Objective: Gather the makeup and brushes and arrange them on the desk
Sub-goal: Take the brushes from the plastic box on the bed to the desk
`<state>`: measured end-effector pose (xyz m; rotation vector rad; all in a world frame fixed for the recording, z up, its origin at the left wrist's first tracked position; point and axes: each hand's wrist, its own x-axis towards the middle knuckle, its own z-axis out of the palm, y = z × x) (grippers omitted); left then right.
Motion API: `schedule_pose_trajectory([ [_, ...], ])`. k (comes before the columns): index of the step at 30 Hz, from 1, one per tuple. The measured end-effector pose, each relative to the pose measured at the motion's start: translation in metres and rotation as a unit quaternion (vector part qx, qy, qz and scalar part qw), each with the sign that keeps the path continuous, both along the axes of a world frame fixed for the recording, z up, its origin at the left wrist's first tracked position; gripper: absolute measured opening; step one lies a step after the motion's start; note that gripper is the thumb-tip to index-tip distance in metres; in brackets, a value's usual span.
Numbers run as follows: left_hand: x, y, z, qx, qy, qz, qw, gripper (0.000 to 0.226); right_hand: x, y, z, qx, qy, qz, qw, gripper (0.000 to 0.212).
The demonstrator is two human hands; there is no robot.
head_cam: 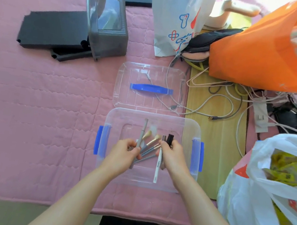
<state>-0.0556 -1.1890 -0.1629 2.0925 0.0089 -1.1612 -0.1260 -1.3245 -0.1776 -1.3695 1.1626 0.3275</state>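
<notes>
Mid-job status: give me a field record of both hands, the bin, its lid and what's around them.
left hand: grips a bunch of brushes over the bin
right hand: grips a white pencil and a black stick
bin: clear, blue latches, open, on the quilt
lid: off, lying flat just beyond the bin
nearby: orange bag and cables to the right; grey box at upper left

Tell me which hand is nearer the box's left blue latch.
Left. The left hand holds brushes just right of the latch; the right hand is further right, gripping dark makeup sticks.
</notes>
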Motion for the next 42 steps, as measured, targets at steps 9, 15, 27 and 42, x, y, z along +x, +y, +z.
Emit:
schedule_pose_trajectory([
  [9,-0.042,0.008,0.087,-0.059,-0.033,0.161,0.985,0.009,-0.033,0.0,0.101,0.016,-0.021,0.027,0.999,0.011],
  [15,-0.07,0.022,0.143,-0.057,-0.073,0.194,0.977,0.022,-0.057,0.014,0.16,0.028,-0.015,0.074,0.997,0.01],
  [27,-0.133,0.084,0.231,-0.121,0.023,0.435,0.892,0.028,-0.084,0.065,0.253,0.023,-0.033,0.216,0.976,0.013],
  [42,-0.173,0.209,0.295,-0.223,-0.032,0.589,0.776,0.024,-0.053,0.196,0.316,0.03,-0.085,0.381,0.92,0.012],
])
